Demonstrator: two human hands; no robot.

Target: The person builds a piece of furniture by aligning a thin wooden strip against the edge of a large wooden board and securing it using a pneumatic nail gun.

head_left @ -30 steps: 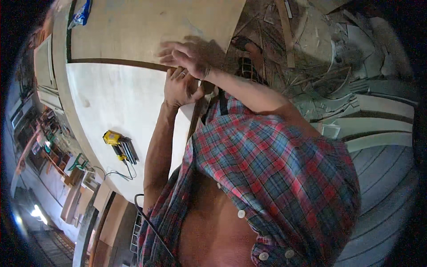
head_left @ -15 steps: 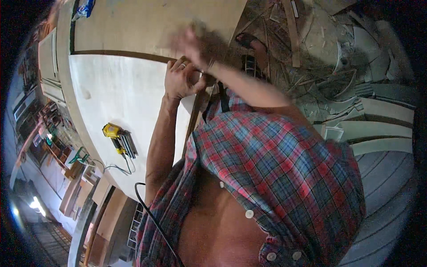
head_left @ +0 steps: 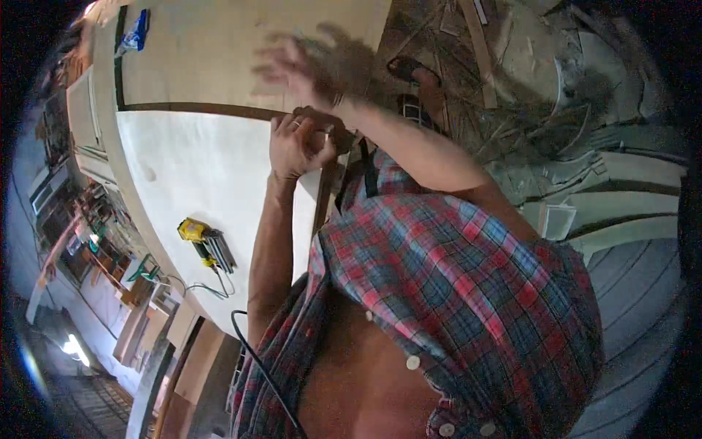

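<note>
As seen from the head camera, bends left hand (head_left: 292,151) around the corner region of a white panel (head_left: 201,164), just off centre toward eleven o'clock, with fingers curled near a brown strip (head_left: 197,109) along the panel's far edge and thumb set apart. Wears a ring on one finger. Cannot tell the tightness of this grip, nor of anything small pinched inside it, with shadow and crossing wrist in the way. Spreads right hand (head_left: 292,69) farther out at eleven o'clock, blurred, over a pale wooden board (head_left: 219,66) beyond the strip; grip wide, with nothing visible in it. Crosses right wrist close by the left fingers.

Shows, toward nine o'clock on the white panel, a yellow-and-black nail gun (head_left: 196,233) lying on its side, well apart from both hands, with a thin hose (head_left: 223,285) trailing from it. Shows also a blue packet (head_left: 135,33) at ten o'clock on the pale wooden board, a sandalled foot (head_left: 428,77) at one, scrap wood (head_left: 479,62) strewn on the floor between one and two, a plaid shirt (head_left: 468,293) at four, a black cord (head_left: 267,377) at seven and a bright lamp (head_left: 75,349) at eight.
</note>
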